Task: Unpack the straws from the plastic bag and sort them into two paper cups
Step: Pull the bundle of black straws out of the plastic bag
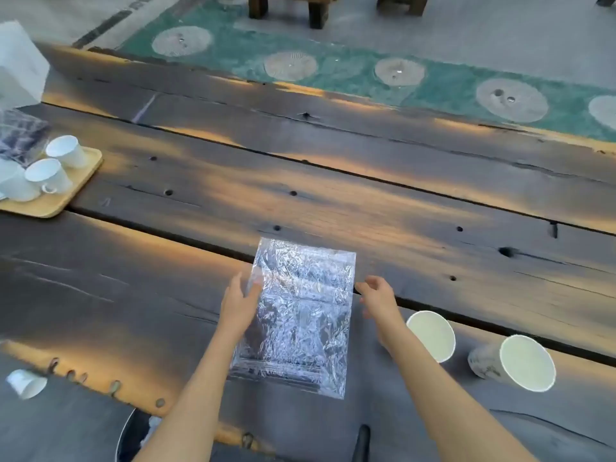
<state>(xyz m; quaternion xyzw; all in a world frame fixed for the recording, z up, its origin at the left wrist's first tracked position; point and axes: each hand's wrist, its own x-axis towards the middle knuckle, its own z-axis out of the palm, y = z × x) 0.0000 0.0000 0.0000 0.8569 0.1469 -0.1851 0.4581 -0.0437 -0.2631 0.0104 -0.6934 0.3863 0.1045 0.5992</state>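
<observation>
A crinkled clear plastic bag (301, 315) lies flat on the dark wooden table (333, 195), long side running away from me. My left hand (240, 300) rests on the bag's left edge, thumb on the plastic. My right hand (378, 295) hovers at the bag's right edge with its fingers apart, not clearly touching it. Two white paper cups stand to the right: a nearer one (431, 335) partly behind my right forearm, and a printed one (520, 363) further right. I cannot make out straws inside the bag.
A wooden tray (66, 191) with white mugs (48, 176) sits at the far left, next to a white bag (20, 68). A small white cup (25, 383) lies at the near left. A round bin (133, 435) shows below the table's front edge.
</observation>
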